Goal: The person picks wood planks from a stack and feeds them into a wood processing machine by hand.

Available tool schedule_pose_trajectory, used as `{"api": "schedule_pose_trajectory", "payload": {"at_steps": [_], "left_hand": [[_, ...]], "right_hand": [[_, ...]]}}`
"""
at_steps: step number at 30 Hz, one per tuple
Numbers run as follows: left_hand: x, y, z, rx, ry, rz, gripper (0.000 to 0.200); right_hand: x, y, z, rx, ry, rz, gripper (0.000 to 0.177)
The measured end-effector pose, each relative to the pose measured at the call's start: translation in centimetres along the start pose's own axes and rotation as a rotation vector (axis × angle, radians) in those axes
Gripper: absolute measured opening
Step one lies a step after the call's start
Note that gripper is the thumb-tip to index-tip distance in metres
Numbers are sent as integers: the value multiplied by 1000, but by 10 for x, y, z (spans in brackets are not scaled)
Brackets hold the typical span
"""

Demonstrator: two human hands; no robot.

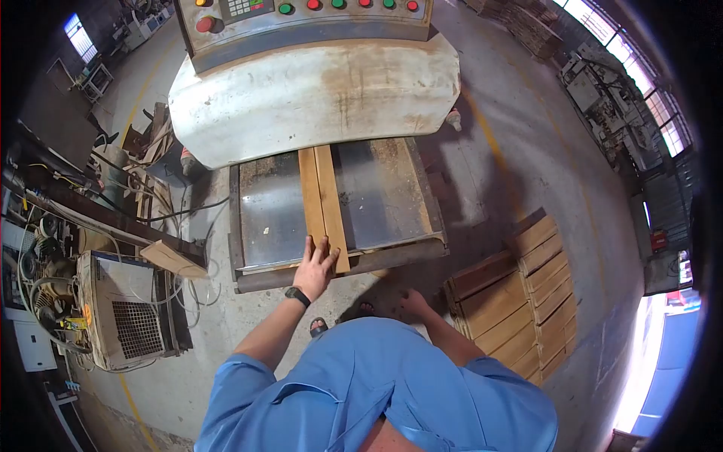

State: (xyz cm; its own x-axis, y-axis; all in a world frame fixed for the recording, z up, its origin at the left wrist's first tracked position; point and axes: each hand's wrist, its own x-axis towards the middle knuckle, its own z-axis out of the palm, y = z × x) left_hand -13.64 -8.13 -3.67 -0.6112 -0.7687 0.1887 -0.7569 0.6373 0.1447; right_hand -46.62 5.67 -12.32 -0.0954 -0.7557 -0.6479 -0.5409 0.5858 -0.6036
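Observation:
Two long wooden strips (322, 200) lie side by side on the metal bed (273, 215) of a large machine, their far ends under its white cover (316, 98). My left hand (318, 270) rests on their near ends with its fingers spread, a dark watch on the wrist. My right hand (413, 303) hangs low beside my body, over the floor and left of the stacked boards. Its fingers are too small and shaded to make out what they hold, if anything.
A control panel (316, 15) with coloured buttons tops the machine. Stacked wooden boards (520, 301) stand at the right. At the left are a box with a grille (137, 329), loose cables and a wooden board (173, 258). More machinery (602, 102) stands at the far right.

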Motion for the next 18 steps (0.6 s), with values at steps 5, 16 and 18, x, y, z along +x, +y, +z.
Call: {"api": "schedule_pose_trajectory", "payload": {"at_steps": [5, 16, 18], "left_hand": [[59, -29, -11, -6, -17, -6, 60], [126, -61, -15, 29, -204, -114, 68], [132, -68, -8, 0, -185, -158, 66]], "right_hand": [[14, 111, 0, 26, 95, 3, 55], [-56, 204, -1, 98, 86, 353, 38], [-57, 186, -1, 141, 79, 387, 36]]}}
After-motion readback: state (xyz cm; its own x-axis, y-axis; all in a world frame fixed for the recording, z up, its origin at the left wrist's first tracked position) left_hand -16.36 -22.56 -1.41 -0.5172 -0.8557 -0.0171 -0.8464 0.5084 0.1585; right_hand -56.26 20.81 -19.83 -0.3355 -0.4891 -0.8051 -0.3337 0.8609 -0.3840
